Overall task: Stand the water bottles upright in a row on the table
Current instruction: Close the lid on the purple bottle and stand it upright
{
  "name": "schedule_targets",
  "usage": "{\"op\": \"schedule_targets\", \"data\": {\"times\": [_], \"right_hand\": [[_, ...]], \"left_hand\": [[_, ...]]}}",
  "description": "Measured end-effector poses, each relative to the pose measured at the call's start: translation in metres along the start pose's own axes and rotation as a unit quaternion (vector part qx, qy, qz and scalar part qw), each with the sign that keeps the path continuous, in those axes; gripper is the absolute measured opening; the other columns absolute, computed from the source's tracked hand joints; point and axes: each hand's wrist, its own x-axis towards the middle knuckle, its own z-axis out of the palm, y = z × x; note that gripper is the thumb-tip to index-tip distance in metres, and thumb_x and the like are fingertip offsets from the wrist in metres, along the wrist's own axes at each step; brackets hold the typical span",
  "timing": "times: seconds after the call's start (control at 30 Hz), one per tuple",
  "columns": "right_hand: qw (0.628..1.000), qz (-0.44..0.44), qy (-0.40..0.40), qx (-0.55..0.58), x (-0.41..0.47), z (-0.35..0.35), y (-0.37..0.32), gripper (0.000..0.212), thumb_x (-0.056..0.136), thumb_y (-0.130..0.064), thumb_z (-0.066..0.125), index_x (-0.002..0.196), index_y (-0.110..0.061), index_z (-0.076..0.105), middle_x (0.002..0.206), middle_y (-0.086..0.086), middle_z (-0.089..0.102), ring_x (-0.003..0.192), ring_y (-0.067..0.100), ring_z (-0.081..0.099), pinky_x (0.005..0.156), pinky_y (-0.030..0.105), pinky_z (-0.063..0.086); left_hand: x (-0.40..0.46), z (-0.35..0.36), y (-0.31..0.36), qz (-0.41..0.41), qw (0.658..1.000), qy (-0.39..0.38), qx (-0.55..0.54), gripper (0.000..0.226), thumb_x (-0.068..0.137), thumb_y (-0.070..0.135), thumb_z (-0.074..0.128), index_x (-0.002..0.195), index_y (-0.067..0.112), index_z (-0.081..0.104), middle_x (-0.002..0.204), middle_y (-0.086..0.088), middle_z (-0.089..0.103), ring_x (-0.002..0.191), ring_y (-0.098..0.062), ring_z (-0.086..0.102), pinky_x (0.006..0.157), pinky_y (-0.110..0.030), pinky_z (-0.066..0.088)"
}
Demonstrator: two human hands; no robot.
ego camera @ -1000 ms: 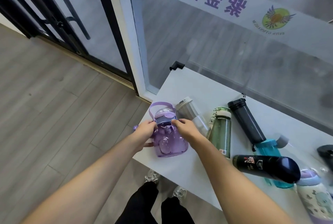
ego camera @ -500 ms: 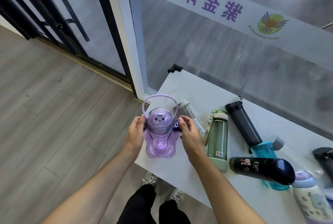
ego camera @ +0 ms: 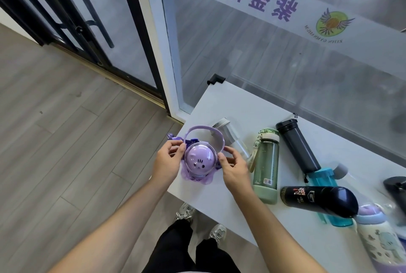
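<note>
Your left hand [ego camera: 167,164] and right hand [ego camera: 234,170] are both closed on the purple bear-shaped bottle [ego camera: 198,166], one on each side of its domed lid, fingers curled against the neck. The bottle stands upright near the left front corner of the white counter [ego camera: 230,105], its lid with the small face turned up toward you and its purple carry strap [ego camera: 204,132] arched behind it.

To the right, the other bottles lie on their sides. A clear bottle with a white cap [ego camera: 230,136] is just behind your right hand. Beside it is the green bottle [ego camera: 265,163], then a dark grey flask [ego camera: 296,144] pointing toward the glass wall. A teal bottle [ego camera: 325,185] lies partly under a black bottle with a rounded cap [ego camera: 318,201], which crosses it. At the right edge a white bottle with a lilac lid and a cartoon print [ego camera: 377,235] is partly cut off.
</note>
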Motion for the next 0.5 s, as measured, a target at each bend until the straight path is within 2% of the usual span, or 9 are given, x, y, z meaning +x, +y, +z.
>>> {"op": "schedule_targets", "data": {"times": [0.07,0.17,0.23,0.3,0.37,0.5], "right_hand": [[1.000,0.002,0.002,-0.021,-0.001,-0.001,0.001,0.028,0.098,-0.036,0.062,0.125,-0.033,0.058,0.098,0.000,0.068,0.087,0.010,0.066,0.067,0.016,0.047],[0.999,-0.008,0.004,-0.035,-0.005,-0.005,0.001,0.033,0.099,-0.038,0.059,0.131,-0.036,0.054,0.107,-0.001,0.066,0.098,0.007,0.063,0.071,0.015,0.045],[0.999,-0.012,-0.009,-0.035,-0.008,-0.005,0.005,0.036,0.099,-0.038,0.057,0.135,-0.036,0.053,0.112,-0.001,0.066,0.104,0.009,0.063,0.075,0.015,0.046],[0.999,-0.006,-0.031,-0.026,-0.012,-0.002,0.009,0.044,0.099,-0.041,0.058,0.142,-0.037,0.050,0.116,-0.001,0.067,0.107,0.011,0.064,0.083,0.021,0.050],[0.999,0.005,-0.047,-0.009,-0.014,0.002,0.007,0.050,0.097,-0.042,0.060,0.145,-0.036,0.045,0.116,-0.003,0.066,0.109,0.013,0.065,0.091,0.027,0.051],[0.998,-0.004,-0.068,0.000,-0.010,0.013,-0.009,0.049,0.095,-0.040,0.065,0.139,-0.044,0.044,0.111,-0.016,0.065,0.107,0.006,0.065,0.094,0.027,0.053]], "left_hand": [[-0.001,0.000,0.000,-0.007,1.000,0.016,-0.005,0.014,0.093,0.027,0.065,0.103,0.019,0.063,0.089,-0.003,0.072,0.072,-0.004,0.065,0.069,-0.025,0.051],[-0.001,-0.002,-0.002,-0.010,1.000,0.020,0.018,0.013,0.092,0.025,0.065,0.105,0.024,0.063,0.095,0.000,0.071,0.084,-0.016,0.068,0.076,-0.034,0.055],[-0.002,-0.003,-0.006,-0.016,0.999,0.000,0.033,0.012,0.093,0.026,0.061,0.104,0.030,0.064,0.098,0.003,0.071,0.090,-0.019,0.068,0.081,-0.038,0.055],[-0.006,-0.004,-0.006,-0.033,0.998,-0.034,0.034,0.015,0.094,0.030,0.055,0.104,0.037,0.064,0.101,0.010,0.071,0.098,-0.014,0.066,0.086,-0.038,0.054],[-0.010,-0.002,-0.004,-0.047,0.997,-0.063,0.009,0.023,0.090,0.040,0.050,0.109,0.037,0.064,0.106,0.012,0.069,0.104,-0.010,0.064,0.092,-0.041,0.053],[-0.010,-0.006,0.004,-0.065,0.996,-0.063,-0.019,0.044,0.084,0.052,0.047,0.121,0.032,0.060,0.113,0.010,0.066,0.109,-0.012,0.063,0.095,-0.049,0.053]]}}
